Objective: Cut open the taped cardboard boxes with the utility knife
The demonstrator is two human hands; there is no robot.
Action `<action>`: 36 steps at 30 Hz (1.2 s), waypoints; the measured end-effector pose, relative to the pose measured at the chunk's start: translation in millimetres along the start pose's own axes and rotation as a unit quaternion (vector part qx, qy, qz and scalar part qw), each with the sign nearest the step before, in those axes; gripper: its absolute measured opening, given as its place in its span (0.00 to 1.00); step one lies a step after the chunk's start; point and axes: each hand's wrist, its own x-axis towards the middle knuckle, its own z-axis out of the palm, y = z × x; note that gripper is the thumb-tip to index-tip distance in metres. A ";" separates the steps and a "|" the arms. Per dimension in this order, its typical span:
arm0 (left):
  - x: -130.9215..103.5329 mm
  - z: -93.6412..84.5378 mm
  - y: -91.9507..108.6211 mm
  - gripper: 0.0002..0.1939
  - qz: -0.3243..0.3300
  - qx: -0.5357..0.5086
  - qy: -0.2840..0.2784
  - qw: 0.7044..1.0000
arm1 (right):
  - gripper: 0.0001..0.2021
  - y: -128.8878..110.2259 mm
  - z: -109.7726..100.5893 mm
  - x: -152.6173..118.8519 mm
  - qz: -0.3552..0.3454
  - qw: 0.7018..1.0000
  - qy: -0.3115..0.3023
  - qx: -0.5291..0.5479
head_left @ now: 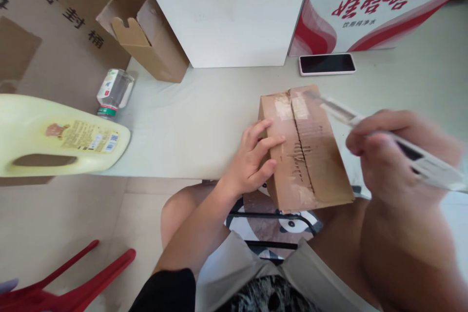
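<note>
A small brown cardboard box [305,156] sits at the front edge of the table, partly overhanging it. Clear tape shows at its far end, and a dark seam line runs along its top. My left hand [256,156] holds the box by its left side, fingers spread over the upper edge. In my right hand [395,151], closed and smeared by motion, is a white utility knife [341,111]. Its blurred tip is over the box's far right corner; I cannot tell whether it touches the cardboard.
A phone [327,64] lies beyond the box, before a red-and-white carton [369,14] and a white box [234,19]. Leftward are an opened cardboard box [157,44], a clear bottle [114,90], a pale yellow jug [84,131] and a large carton [73,39]. A red stool [98,278] stands below.
</note>
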 end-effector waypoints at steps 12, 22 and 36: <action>1.9 4.2 -0.6 0.24 0.011 -0.008 -0.003 1.000 | 0.08 -8.0 15.0 -6.5 -0.026 0.987 -0.015 -0.159; 1.5 3.7 1.1 0.24 0.010 -0.011 0.003 1.000 | 0.09 -4.4 18.4 -5.9 -0.064 0.983 -0.005 -0.174; 1.5 3.5 1.2 0.24 0.001 0.005 -0.002 1.000 | 0.04 -18.2 19.0 1.2 -0.077 0.980 -0.052 -0.175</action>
